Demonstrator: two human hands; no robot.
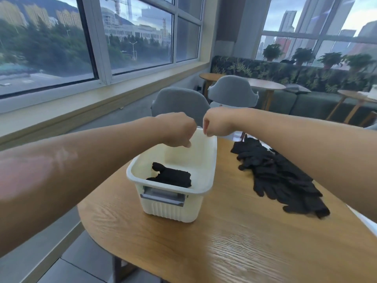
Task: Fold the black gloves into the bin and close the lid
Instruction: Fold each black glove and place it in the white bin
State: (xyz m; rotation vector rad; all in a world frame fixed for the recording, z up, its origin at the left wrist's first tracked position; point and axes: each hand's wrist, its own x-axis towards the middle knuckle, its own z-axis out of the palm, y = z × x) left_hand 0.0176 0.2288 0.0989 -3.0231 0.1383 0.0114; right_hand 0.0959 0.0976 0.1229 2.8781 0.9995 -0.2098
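Observation:
A cream plastic bin (pixel 201 192) with a grey handle stands open on the wooden table (pixel 224 246). One folded black glove (pixel 173 177) lies on its floor near the front wall. A pile of loose black gloves (pixel 281 176) lies on the table to the right of the bin. My left hand (pixel 178 129) hovers over the bin's far end with its fingers curled, and nothing shows in it. My right hand (pixel 217 123) is close beside it, fingers curled right at the far rim; whether it grips the rim is unclear. No lid is in view.
Two grey chairs (pixel 179 103) stand just beyond the table's far end. A window sill runs along the left. Round wooden tables and a green sofa (pixel 306 101) are at the back right. The table's rounded edge falls off to the left of the bin.

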